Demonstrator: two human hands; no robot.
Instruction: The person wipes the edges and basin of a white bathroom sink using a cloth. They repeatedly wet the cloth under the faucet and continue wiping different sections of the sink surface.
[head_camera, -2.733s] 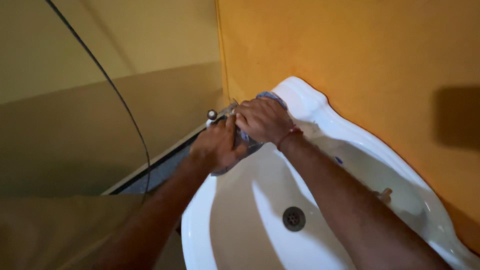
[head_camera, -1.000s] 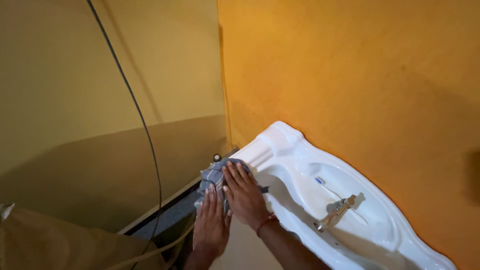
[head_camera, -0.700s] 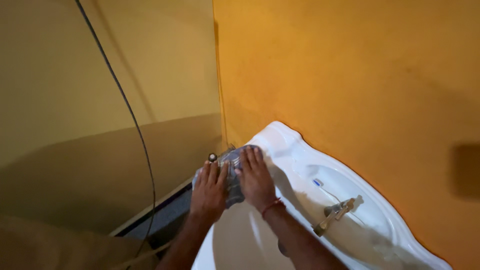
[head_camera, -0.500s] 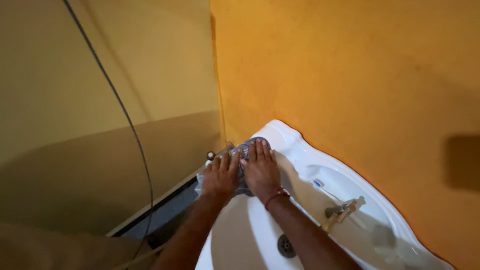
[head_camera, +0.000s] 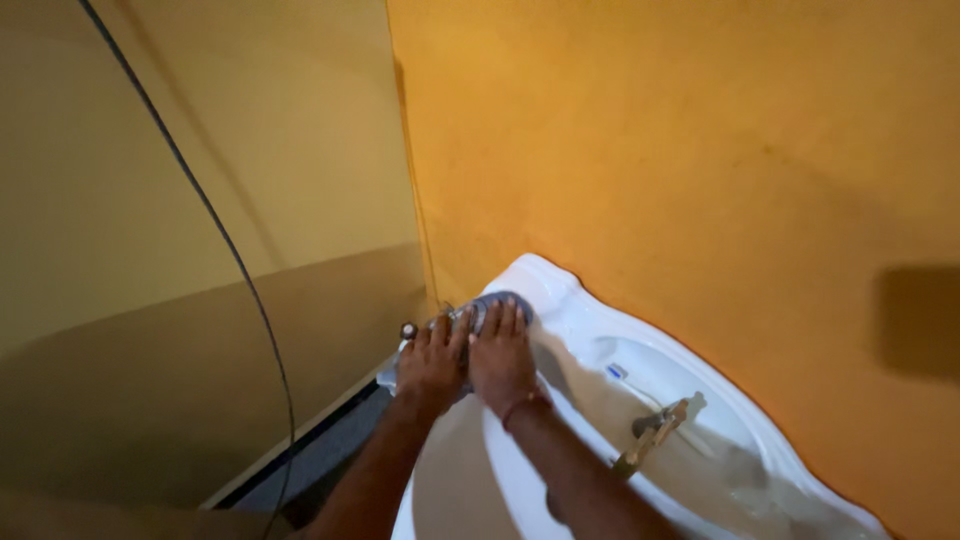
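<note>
Both hands, left (head_camera: 432, 362) and right (head_camera: 500, 352), lie flat, grip apart, on cloth (head_camera: 497, 302); press evenly along sink (head_camera: 590, 335) rim

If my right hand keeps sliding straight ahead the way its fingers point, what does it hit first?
Probably the orange wall. The right hand lies flat on the grey cloth at the white sink's raised back corner, fingers aimed up past that rim; depth is hard to judge.
</note>
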